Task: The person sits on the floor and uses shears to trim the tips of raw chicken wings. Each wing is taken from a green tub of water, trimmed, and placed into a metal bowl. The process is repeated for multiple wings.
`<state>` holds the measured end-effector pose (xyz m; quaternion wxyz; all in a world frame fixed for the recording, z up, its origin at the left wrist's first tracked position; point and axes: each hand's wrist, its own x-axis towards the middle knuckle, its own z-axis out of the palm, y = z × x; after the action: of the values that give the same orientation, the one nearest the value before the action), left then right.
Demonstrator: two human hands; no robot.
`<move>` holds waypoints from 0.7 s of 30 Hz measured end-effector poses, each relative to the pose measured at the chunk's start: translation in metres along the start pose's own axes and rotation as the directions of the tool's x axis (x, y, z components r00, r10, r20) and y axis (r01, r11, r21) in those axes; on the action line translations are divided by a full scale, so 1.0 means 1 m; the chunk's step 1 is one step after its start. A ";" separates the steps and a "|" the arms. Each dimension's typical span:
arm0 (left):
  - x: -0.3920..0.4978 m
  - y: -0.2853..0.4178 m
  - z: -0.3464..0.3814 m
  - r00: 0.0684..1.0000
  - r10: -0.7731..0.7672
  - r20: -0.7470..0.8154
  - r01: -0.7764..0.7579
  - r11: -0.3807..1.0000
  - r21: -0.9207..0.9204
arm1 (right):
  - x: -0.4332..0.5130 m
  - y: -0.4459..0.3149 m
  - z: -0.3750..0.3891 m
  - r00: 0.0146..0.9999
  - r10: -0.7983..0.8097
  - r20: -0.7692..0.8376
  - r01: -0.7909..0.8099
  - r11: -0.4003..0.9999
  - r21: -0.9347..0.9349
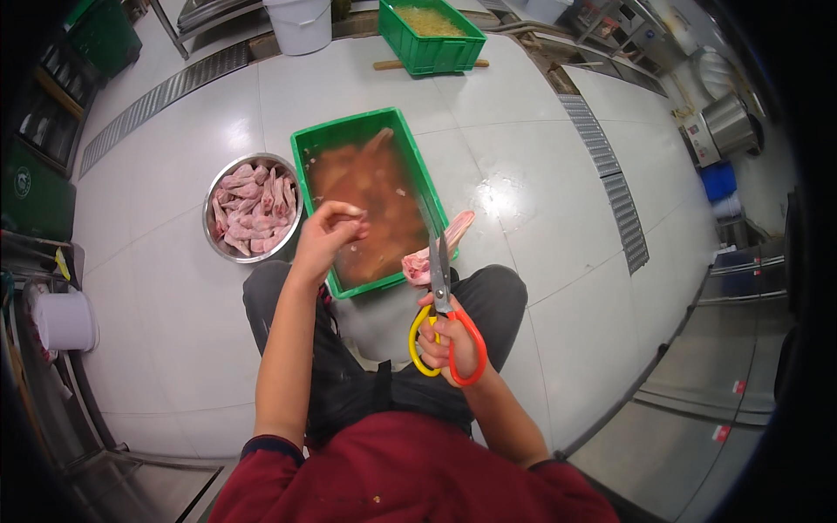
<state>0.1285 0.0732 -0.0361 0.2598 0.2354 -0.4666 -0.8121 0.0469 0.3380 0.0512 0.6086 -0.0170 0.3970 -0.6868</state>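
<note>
My right hand [451,343] grips scissors [441,281] with one yellow and one red handle, their blades pointing away from me. A piece of raw meat on the bone [422,261] lies by the blades, over the near right corner of a green plastic crate [412,140]; how it is held is hidden. Reddish, cloudy water [366,196] with submerged meat pieces fills the crate. My left hand [333,235] is above the water, fingertips pinched together; whether a small scrap is between them cannot be told. Left of the crate, a round steel bowl [209,225] holds many raw meat pieces [255,209].
A second green crate [444,55] with yellowish contents rests on a wooden stick farther away, beside a white bucket [299,26]. Metal drain grates [605,176] run along the tiled floor. Steel cabinets [700,372] stand at the right, a white tub [64,320] at the left.
</note>
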 end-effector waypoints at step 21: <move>-0.069 -0.031 0.035 0.837 -0.287 0.465 0.487 0.777 -0.398 | -0.003 0.006 0.012 0.991 0.096 0.094 -0.096 0.995 -0.012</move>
<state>0.1525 0.1532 -0.0373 0.0404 0.0909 -0.2202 -0.9704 0.0585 0.3341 0.0577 0.6589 -0.0324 0.3707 -0.6537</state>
